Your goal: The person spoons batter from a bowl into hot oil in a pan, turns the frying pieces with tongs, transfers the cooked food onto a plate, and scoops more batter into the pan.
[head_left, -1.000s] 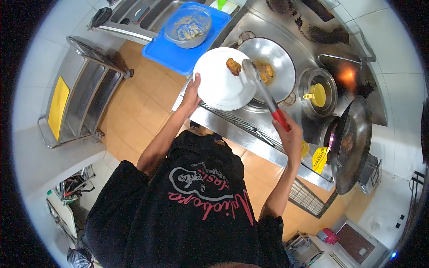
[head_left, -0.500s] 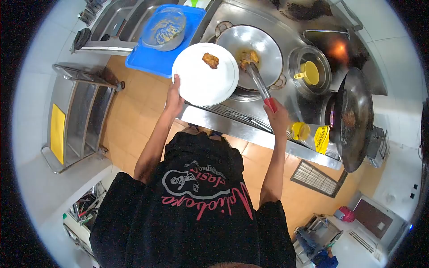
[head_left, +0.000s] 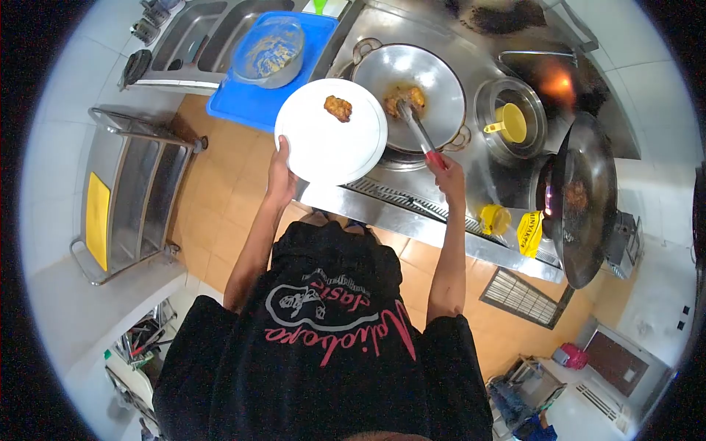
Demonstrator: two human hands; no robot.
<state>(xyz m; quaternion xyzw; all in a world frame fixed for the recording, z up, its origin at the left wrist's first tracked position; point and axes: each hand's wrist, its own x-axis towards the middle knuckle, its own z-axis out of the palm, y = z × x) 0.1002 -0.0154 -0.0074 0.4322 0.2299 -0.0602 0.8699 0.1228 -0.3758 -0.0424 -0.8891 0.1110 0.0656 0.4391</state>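
Observation:
My left hand (head_left: 281, 176) grips the edge of a white plate (head_left: 331, 151), held beside the wok. One browned piece of fried food (head_left: 338, 109) lies on the plate's far part. In my right hand (head_left: 448, 180) is a pair of tongs (head_left: 421, 136) with a red grip, fingers wrapped around it. The tong tips reach down into a wide metal wok (head_left: 437, 81) with two handles. At those tips sit browned fried pieces (head_left: 403, 99) in a little oil; whether the tongs pinch one I cannot tell.
A blue tray (head_left: 239, 103) left of the wok carries a clear bowl (head_left: 273, 55) with batter residue. To the right are a yellow measuring cup (head_left: 509, 123) in a metal pot, a burner flame (head_left: 560, 82), a dark wok (head_left: 588, 198) and a yellow-labelled oil pack (head_left: 529, 234).
The plate has shifted slightly left and toward me with its fried piece. My right hand and the tongs have moved a little left, their tips still in the wok.

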